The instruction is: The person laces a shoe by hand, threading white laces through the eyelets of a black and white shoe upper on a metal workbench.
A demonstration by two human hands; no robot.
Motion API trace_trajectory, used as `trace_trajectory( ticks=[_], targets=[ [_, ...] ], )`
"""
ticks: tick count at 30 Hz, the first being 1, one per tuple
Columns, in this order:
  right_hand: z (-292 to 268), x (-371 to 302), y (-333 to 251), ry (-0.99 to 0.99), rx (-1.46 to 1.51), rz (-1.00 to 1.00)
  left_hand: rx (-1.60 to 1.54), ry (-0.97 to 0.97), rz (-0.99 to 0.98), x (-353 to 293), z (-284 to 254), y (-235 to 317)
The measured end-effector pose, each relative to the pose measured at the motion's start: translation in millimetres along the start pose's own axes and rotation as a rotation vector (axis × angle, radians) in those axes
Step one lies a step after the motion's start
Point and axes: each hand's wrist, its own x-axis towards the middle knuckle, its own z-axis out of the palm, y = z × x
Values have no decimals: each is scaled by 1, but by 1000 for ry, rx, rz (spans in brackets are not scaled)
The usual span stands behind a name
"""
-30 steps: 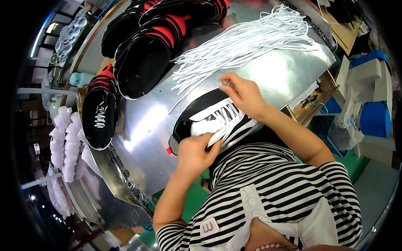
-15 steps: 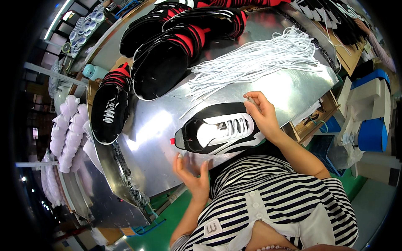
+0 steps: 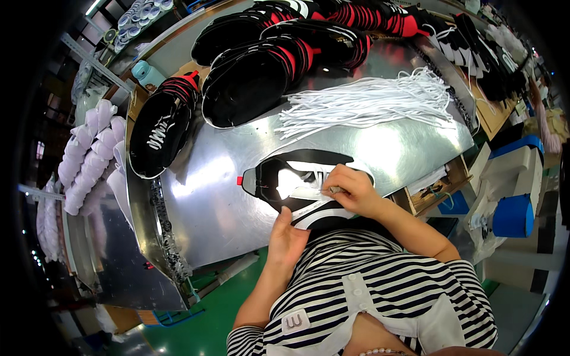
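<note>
One black-and-white shoe upper (image 3: 304, 193) sits mid-frame by the lower edge of the metal surface (image 3: 219, 225), bare room left, right hand (image 3: 347, 190) pinching a small grey item (image 3: 335, 190) over it, left hand (image 3: 288, 238) at its lower rim, grip unclear, green floor (image 3: 217, 299) lower left.

Head-worn fisheye, facing down, close above metal table (image 3: 217, 219).

Unable to identify the small greyish object (image 3: 336, 190), mostly covered by the right-hand fingers (image 3: 344, 175). Cannot follow the white lacing (image 3: 318, 178) beneath that grip on the black-and-white shoe upper with red heel tab (image 3: 304, 194). Cannot see most of the left-hand fingers (image 3: 285, 216), hidden at the upper's near edge. Cut off at the lower edge: black-and-white striped cloth shirt (image 3: 386, 279).
</note>
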Motion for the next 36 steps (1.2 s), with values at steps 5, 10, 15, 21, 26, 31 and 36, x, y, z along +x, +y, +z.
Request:
trace_trajectory(
  ticks=[5,10,15,21,26,31,36],
  targets=[
    [-3,2,-11,-36,-19,83,125,-25,127,11,-2,10],
    [-9,9,-15,-245,-102,134,150,5,124,16,-7,16],
    [-16,6,-12,-335,76,162,256,-41,163,15,-8,28],
    [-11,-11,-4,-160,276,269,238,-20,129,17,-18,30],
    [-5,9,-7,125,447,823,170,-50,117,18,-20,33],
    [0,33,-5,-92,-4,577,205,-18,103,17,-15,34],
    [2,29,-9,-188,40,660,202,-10,100,14,-10,33]
  ],
)
